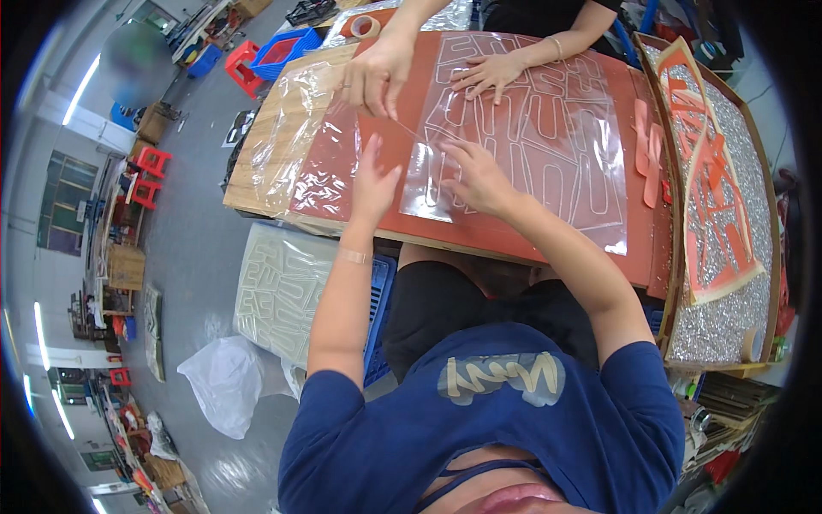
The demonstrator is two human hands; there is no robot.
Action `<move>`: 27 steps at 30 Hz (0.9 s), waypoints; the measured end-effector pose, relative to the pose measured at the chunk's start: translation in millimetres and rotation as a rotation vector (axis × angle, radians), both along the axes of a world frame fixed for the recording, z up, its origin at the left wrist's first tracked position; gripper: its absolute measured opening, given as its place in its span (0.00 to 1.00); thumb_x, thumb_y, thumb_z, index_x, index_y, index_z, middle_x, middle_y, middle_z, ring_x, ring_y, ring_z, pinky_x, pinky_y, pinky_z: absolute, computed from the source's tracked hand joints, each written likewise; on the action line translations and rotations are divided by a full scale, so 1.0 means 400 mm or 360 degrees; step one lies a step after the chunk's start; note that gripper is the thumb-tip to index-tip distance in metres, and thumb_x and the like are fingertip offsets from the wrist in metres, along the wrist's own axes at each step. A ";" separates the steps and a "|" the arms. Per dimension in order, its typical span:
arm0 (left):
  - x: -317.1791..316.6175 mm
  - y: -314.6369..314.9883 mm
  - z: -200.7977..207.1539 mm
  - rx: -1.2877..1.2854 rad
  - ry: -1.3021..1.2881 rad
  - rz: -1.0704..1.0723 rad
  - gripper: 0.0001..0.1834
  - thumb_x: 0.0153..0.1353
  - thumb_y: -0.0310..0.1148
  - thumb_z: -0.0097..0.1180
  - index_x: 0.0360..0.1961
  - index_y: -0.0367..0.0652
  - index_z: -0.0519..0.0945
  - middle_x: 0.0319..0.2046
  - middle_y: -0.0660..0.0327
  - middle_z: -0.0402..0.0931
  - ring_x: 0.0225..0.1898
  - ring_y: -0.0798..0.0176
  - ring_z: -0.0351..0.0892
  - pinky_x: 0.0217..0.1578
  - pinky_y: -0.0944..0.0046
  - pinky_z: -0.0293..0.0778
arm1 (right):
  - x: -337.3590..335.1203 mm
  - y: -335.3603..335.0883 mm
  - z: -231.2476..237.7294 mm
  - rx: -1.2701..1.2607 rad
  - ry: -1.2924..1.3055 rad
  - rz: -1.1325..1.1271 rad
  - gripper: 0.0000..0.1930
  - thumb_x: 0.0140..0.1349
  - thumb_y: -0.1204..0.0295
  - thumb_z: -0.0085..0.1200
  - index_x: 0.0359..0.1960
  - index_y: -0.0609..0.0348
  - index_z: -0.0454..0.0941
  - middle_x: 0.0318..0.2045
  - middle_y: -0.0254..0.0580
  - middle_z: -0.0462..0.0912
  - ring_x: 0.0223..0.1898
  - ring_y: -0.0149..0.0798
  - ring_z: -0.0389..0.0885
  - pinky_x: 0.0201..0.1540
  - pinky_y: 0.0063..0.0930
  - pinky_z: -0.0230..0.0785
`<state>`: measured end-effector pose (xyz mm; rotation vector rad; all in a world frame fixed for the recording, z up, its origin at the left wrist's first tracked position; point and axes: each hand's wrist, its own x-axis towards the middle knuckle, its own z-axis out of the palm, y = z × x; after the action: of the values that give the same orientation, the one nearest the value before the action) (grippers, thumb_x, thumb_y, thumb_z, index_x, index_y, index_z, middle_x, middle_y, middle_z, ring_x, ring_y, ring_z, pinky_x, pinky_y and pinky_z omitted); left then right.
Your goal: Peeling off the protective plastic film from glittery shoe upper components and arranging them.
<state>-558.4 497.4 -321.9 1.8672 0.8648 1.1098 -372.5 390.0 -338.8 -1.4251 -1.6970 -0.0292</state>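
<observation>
On a red-brown mat (419,73) lies a clear plastic sheet (561,184) with cut-outs or raised outlines of long looped shapes. My left hand (374,184) is raised over the mat beside the sheet's left edge, thumb and fingers apart, holding nothing I can see. Above the sheet's left part is my right hand (481,182), fingers spread and slightly bent; whether it touches the sheet is unclear. Across the table, a co-worker's pinching hand (377,79) holds what looks like a thin clear edge or strand. Their other hand (495,75) lies flat on the sheet.
Clear film (291,128) covers the wooden tabletop at left. A glittery board (728,317) with orange-red cut pieces stands at right. Below the table edge, a pale patterned sheet (278,291) lies beside a blue crate (377,334). A white plastic bag (224,381) sits on the floor.
</observation>
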 end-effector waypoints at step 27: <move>-0.129 -0.072 -0.192 0.1153 0.0436 -0.0321 0.15 0.52 0.25 0.59 0.43 0.41 0.80 0.42 0.58 0.81 0.56 0.51 0.74 0.60 0.48 0.65 | -0.198 -0.181 0.038 0.0111 -0.0189 0.0671 0.14 0.49 0.81 0.57 0.40 0.62 0.81 0.42 0.48 0.83 0.43 0.47 0.82 0.49 0.39 0.75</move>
<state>-609.9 468.8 -398.7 2.6823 0.4126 1.1421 -451.7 317.8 -323.7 -1.0086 -2.0440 0.0606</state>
